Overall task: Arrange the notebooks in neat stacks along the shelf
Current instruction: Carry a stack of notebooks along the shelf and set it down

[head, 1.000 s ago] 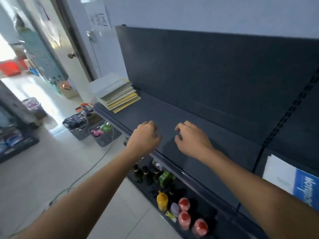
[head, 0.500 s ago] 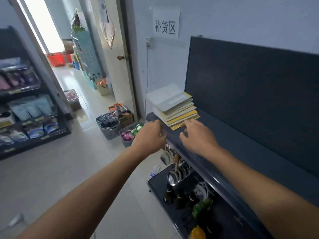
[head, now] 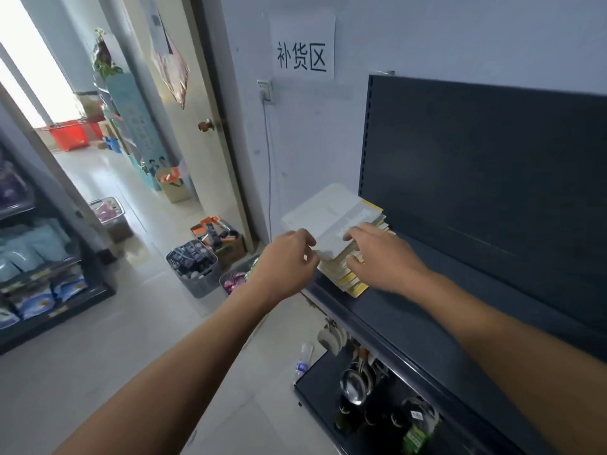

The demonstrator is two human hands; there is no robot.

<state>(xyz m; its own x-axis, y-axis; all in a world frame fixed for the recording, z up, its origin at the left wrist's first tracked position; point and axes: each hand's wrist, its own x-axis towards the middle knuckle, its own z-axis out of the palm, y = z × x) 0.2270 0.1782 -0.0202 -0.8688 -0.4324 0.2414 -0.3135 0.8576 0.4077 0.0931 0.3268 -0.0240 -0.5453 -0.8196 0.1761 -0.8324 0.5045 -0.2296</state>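
Inspecting the head view, I record one stack of notebooks [head: 348,274] at the far left end of the dark shelf [head: 410,316], close against the back panel [head: 476,165]. The stack is uneven. Its pale top notebook [head: 328,211] lies askew and overhangs the shelf's left end, and the yellow-edged ones beneath jut toward the front edge.

Both hands are at the stack's near side. The right hand [head: 384,261] is grasping the stack, with bent fingers [head: 353,234] laid on the top cover and the thumb set against the near edge. The left hand [head: 289,261] is at the near left corner of the top notebook with its fingers curled. Its back faces the camera, so I cannot tell whether it grips the cover or only touches it.

A paper sign [head: 302,47] is fixed to the wall above the stack, with a door [head: 197,165] to its left. Below, a lower shelf [head: 315,385] carries pans [head: 353,385] and dark bottles [head: 343,418]. A grey basket [head: 197,284] of goods stands on the floor near the door.
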